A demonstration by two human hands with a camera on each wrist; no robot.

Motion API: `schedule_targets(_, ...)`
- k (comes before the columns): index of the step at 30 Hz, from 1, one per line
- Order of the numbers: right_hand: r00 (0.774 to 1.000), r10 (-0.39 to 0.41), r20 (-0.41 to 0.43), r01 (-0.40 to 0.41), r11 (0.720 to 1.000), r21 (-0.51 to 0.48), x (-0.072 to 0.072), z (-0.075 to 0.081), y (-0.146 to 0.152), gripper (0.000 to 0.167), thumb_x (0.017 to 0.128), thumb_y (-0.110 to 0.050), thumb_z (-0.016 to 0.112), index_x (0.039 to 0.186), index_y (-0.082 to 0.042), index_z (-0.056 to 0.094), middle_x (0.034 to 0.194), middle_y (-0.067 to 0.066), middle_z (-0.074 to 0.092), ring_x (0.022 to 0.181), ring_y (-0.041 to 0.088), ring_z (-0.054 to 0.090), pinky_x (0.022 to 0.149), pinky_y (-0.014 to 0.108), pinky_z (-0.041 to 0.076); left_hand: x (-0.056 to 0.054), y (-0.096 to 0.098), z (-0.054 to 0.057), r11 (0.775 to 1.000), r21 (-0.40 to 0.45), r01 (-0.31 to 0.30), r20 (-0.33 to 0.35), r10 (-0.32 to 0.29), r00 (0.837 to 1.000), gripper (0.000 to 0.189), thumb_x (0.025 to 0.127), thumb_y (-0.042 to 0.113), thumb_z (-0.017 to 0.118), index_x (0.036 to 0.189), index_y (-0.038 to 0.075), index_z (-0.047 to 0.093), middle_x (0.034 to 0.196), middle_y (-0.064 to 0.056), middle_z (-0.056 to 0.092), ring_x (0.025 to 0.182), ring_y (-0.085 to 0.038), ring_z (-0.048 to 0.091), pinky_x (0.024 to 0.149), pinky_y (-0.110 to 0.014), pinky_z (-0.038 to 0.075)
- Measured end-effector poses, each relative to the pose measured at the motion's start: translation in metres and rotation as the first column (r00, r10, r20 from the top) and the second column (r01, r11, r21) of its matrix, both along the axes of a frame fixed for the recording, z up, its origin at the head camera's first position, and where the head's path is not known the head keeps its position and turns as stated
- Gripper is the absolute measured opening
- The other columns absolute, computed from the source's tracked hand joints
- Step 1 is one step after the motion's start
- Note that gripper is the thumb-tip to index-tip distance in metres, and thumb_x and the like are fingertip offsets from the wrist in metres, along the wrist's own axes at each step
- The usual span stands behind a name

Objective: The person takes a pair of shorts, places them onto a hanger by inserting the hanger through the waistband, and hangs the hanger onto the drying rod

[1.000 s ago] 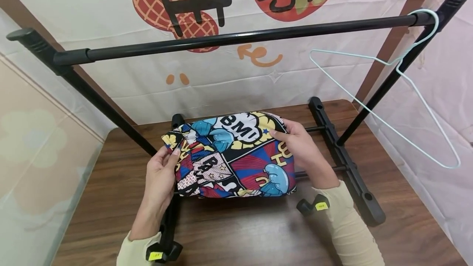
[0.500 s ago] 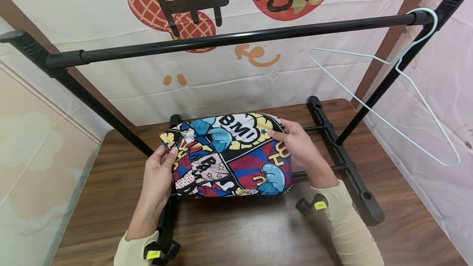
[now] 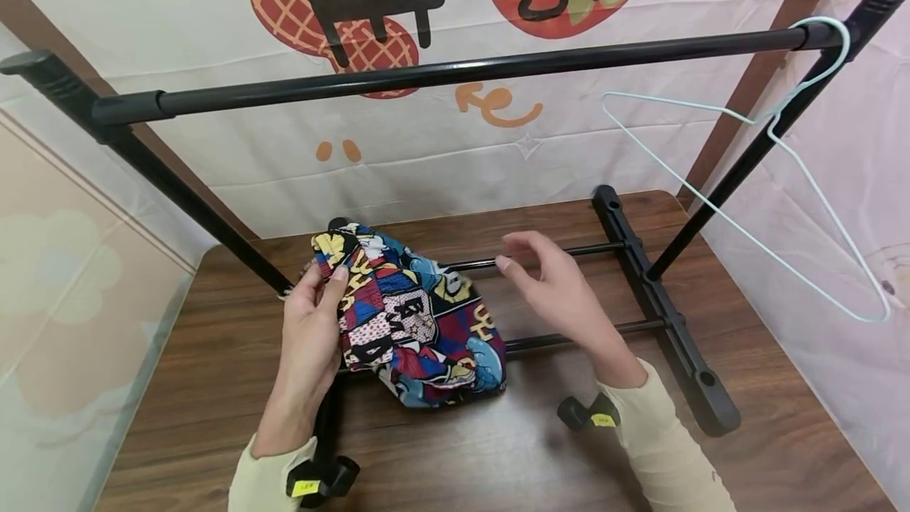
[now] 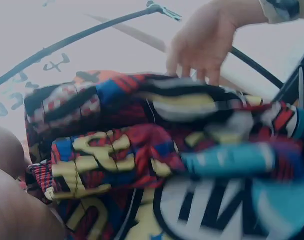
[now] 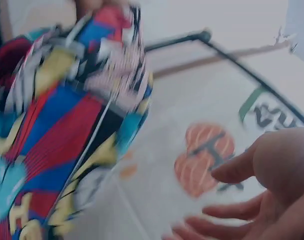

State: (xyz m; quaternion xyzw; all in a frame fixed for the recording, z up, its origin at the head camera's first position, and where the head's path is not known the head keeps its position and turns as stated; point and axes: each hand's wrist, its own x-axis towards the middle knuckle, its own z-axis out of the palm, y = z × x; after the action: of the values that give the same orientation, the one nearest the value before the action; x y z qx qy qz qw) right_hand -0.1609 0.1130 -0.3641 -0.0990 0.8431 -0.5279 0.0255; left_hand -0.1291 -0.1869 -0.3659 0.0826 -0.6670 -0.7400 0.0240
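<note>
My left hand (image 3: 309, 338) pinches the edge of a folded comic-print garment (image 3: 419, 322) with thumb and fingers. Its colours are red, blue, yellow and black, and its gathered edge lies at the thumb. The cloth hangs rumpled over the low bars, its right part drooping toward the front. To the right of it my right hand (image 3: 558, 287) hovers apart, fingers loosely bent and holding nothing. In the right wrist view the right hand (image 5: 276, 185) shows spread fingers beside the garment (image 5: 62, 140). The left wrist view shows the garment's bunched layers (image 4: 112, 155), blurred.
A black clothes rack stands around the hands, with its top rail (image 3: 483, 69) behind them and a base foot (image 3: 668, 314) at right. A pale mint hanger (image 3: 746, 239) hangs at the rail's right end. Below is a wooden tabletop (image 3: 441, 449); a printed cloth wall backs it.
My right hand has let go of the garment's right side and opened. The garment's spread right part has collapsed, drooping left and forward, while my left hand keeps its grip.
</note>
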Motion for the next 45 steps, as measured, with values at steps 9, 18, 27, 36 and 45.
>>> schedule_targets(9, 0.965, 0.248, -0.082, -0.26, 0.946, -0.195, 0.036, 0.018, -0.03, 0.035, 0.107, -0.023, 0.064, 0.139, -0.011, 0.06, 0.122, 0.011, 0.074, 0.107, 0.018, 0.075, 0.093, 0.033, 0.062, 0.007, 0.015, 0.012, 0.994, -0.073, -0.085, -0.128, 0.075, 0.989, 0.034, 0.109, 0.024, 0.058, 0.137, 0.004, 0.059, 0.118, -0.002, 0.056, 0.103, -0.007, 0.058, 0.084, -0.015, 0.054)
schedule_targets(18, 0.948, 0.318, 0.0, -0.313, 0.933, -0.174, 0.031, 0.018, -0.05, 0.049, 0.108, -0.036, 0.061, 0.152, -0.019, 0.048, 0.149, 0.003, 0.062, 0.135, 0.02, 0.063, 0.11, 0.046, 0.055, 0.015, 0.029, 0.016, 0.997, -0.061, -0.042, -0.164, 0.032, 0.986, 0.026, 0.11, 0.022, 0.056, 0.131, 0.007, 0.061, 0.116, -0.003, 0.058, 0.096, -0.007, 0.064, 0.078, -0.018, 0.059)
schedule_targets(27, 0.854, 0.478, 0.205, -0.302, 0.776, -0.554, 0.005, 0.003, -0.043, 0.085, 0.101, -0.064, 0.057, 0.162, -0.01, 0.032, 0.155, 0.018, 0.049, 0.129, 0.02, 0.06, 0.11, 0.038, 0.053, 0.01, 0.056, 0.008, 0.991, -0.081, 0.111, -0.121, -0.12, 0.985, 0.043, 0.114, 0.035, 0.046, 0.145, 0.008, 0.057, 0.132, 0.0, 0.061, 0.107, -0.008, 0.067, 0.085, -0.022, 0.06)
schedule_targets(36, 0.837, 0.487, 0.248, -0.265, 0.758, -0.596, 0.003, -0.001, -0.043, 0.098, 0.087, -0.053, 0.08, 0.161, -0.01, 0.032, 0.149, 0.018, 0.055, 0.119, 0.015, 0.063, 0.1, 0.034, 0.058, 0.008, 0.065, -0.003, 0.943, -0.305, 0.133, -0.12, -0.176, 0.977, 0.056, 0.098, 0.017, 0.076, 0.147, 0.017, 0.05, 0.128, -0.013, 0.063, 0.082, -0.006, 0.072, 0.064, -0.024, 0.059)
schedule_targets(45, 0.815, 0.492, 0.307, -0.185, 0.723, -0.666, -0.007, -0.001, -0.027, 0.052, 0.099, -0.005, 0.058, 0.15, -0.001, 0.045, 0.119, 0.007, 0.069, 0.099, 0.016, 0.073, 0.083, 0.034, 0.064, 0.014, 0.048, -0.006, 0.966, -0.242, 0.09, -0.141, -0.127, 0.982, 0.046, 0.097, 0.003, 0.073, 0.138, 0.01, 0.054, 0.124, -0.008, 0.057, 0.09, -0.007, 0.065, 0.069, -0.021, 0.06)
